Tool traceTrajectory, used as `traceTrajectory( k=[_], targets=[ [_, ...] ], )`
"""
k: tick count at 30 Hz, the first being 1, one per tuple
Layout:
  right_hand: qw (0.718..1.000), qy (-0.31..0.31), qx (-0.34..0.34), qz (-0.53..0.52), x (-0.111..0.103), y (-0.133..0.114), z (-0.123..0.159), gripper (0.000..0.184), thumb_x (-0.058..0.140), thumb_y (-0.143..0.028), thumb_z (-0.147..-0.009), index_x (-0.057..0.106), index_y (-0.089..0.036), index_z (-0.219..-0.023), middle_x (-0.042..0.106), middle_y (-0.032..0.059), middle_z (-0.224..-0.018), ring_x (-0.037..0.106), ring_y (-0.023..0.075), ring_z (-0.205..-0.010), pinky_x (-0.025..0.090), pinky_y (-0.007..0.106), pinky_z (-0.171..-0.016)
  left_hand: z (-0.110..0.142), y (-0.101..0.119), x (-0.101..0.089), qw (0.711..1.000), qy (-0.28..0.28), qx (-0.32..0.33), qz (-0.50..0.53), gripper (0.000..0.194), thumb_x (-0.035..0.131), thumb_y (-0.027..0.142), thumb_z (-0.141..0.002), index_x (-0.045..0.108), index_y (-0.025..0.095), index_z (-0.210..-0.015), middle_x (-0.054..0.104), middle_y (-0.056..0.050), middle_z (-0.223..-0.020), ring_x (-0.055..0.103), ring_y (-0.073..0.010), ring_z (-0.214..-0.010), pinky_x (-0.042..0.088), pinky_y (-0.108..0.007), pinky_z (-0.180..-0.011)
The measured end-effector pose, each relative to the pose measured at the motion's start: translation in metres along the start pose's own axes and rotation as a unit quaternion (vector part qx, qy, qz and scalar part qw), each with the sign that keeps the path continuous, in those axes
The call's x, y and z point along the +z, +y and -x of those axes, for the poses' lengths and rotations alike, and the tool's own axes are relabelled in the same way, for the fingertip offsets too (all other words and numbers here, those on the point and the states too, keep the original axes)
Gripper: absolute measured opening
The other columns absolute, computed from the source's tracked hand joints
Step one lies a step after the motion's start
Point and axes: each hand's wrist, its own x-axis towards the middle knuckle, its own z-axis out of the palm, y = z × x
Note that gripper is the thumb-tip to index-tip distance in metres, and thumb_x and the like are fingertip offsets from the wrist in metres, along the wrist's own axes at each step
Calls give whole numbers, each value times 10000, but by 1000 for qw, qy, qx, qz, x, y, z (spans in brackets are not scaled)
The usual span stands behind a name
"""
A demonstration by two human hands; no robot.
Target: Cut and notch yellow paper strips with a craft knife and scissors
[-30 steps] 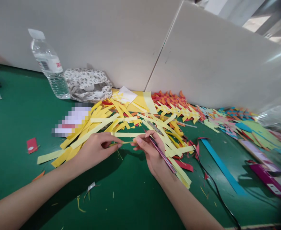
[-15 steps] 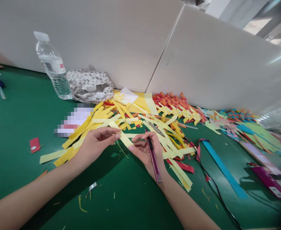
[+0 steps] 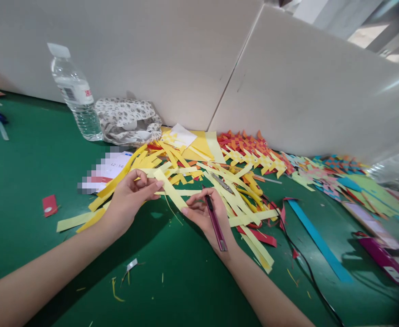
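A pale yellow paper strip slants between my hands above the table. My left hand pinches it near its upper end, thumb and fingertips at its left edge. My right hand has the lower end under the thumb. Tucked in that same hand is a purple utility knife, its slider end up and its butt towards my wrist; whether any blade is out I cannot make out. Behind and beside both hands lies a loose heap of pale yellow strips and deeper yellow strips.
On the green table, a water bottle and patterned pouch stand against the grey partition. Scissors, woven paper fish, a blue strip, a black cable and a purple device lie rightward.
My left hand has shifted slightly left and up along the strip, showing more of its upper end. The right hand keeps its place, the knife tilting a little.
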Motion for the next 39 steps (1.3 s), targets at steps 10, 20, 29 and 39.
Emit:
traceTrajectory(
  k=[10,20,29,39],
  targets=[
    [998,5,23,54,-1,3,-2,452,782,-202,-586,401,-243,-825,604,-56,-754,614,109,-651,517,271,-667,-7,-2,-7,999,16,24,18,294,736,230,-675,444,202,-704,622,26,-787,584,-101,-778,521,-186,-634],
    [974,-16,-6,226,-2,0,2,384,764,-268,-603,450,-248,-823,616,-8,-823,598,164,-731,477,273,-579,-7,1,-7,999,22,10,43,260,734,203,-658,477,201,-692,526,36,-726,531,-95,-705,492,-168,-557],
    [955,52,-60,285,-4,1,-1,197,631,-205,-727,439,-237,-764,607,-30,-720,533,115,-552,460,273,-575,-6,-6,-6,989,-59,7,-138,151,648,258,-710,548,204,-809,530,10,-817,551,-137,-739,476,-235,-559],
    [987,-74,-93,107,4,-11,7,234,641,-185,-761,416,-244,-780,630,-1,-815,623,155,-761,499,327,-713,11,-7,3,938,-140,154,-276,584,673,284,-702,462,326,-1245,412,-47,-1381,370,-241,-1269,380,-393,-986]
  ],
)
